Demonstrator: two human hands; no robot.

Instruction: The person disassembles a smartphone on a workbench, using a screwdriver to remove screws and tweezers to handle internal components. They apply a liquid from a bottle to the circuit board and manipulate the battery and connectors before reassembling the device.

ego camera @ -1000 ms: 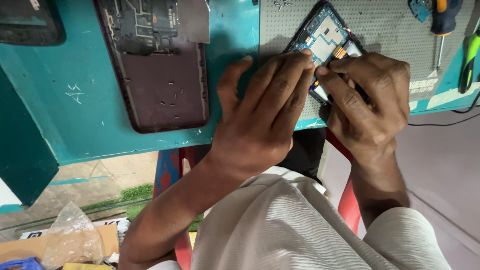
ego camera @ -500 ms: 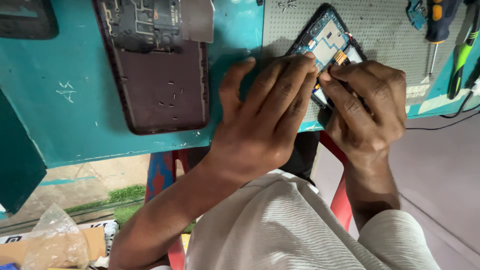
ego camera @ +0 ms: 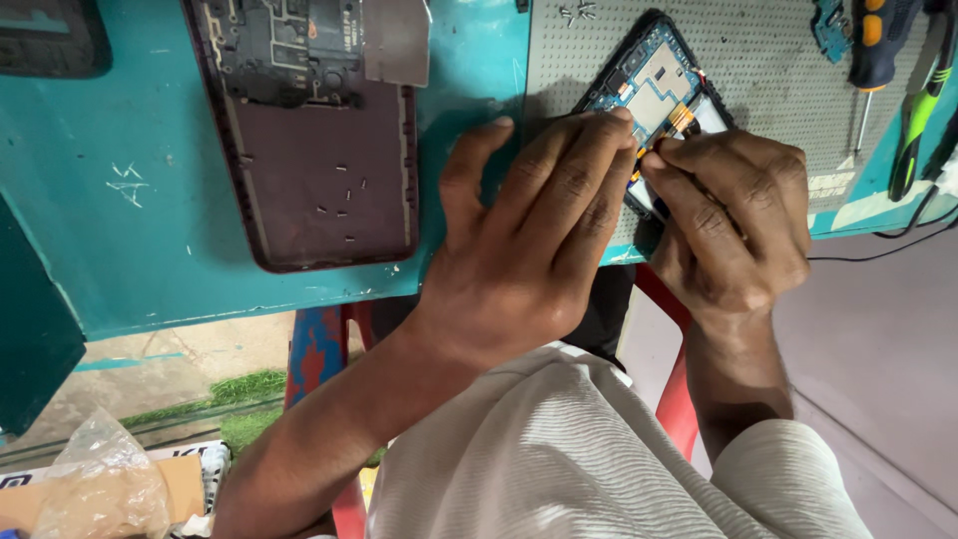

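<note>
1. Lying on the grey perforated mat [ego camera: 758, 110], the opened phone [ego camera: 654, 90] has its back cover off, with blue circuit board and metal shields exposed.
2. Its long axis is set diagonally: the far end points up and left in the head view, the near end runs down and right under the hands, towards the surface's near edge.
3. The left hand [ego camera: 534, 235] is laid flat, palm down, fingers spread apart and stretched across the mat's left edge; its fingertips [ego camera: 619, 120] rest on the phone's near-left side. Nothing is gripped by it.
4. The right hand [ego camera: 738, 225] is curled over the phone's lower part, thumb and forefinger pinched together at the orange flex strip [ego camera: 682, 118]. Whether anything is actually clamped in that grip cannot be told; the contact point is hidden.
5. A second, larger dark-red phone shell [ego camera: 309, 150] is laid well apart to the left on the teal surface [ego camera: 120, 230], long axis running near to far, board exposed at its far end, small screws scattered inside.
6. Screwdrivers [ego camera: 873, 50] and a green-handled tool [ego camera: 923, 110] are seen at the mat's far-right corner.
7. A crumpled plastic bag [ego camera: 95, 479] is visible on the floor, lower left.
</note>
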